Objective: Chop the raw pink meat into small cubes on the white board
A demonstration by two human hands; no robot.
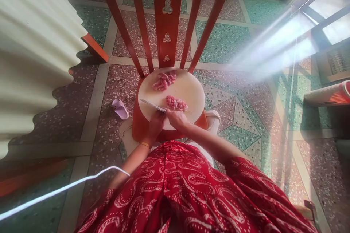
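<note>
A round white cutting board (188, 89) lies on the seat of a red wooden chair (167, 25). Two heaps of raw pink meat rest on it: one far heap (164, 80) near the chair back and one near heap (176, 103) by my hands. My left hand (156, 123) grips the handle of a knife (153, 105), whose blade points left across the board. My right hand (177, 118) presses its fingers on the near heap of meat, right beside the blade.
A lilac slipper (120, 109) lies on the patterned terrazzo floor left of the chair. A pale corrugated sheet (32, 51) fills the left side. A white cord (60, 189) crosses the lower left. My red patterned dress (191, 189) covers my lap. Bright window glare at right.
</note>
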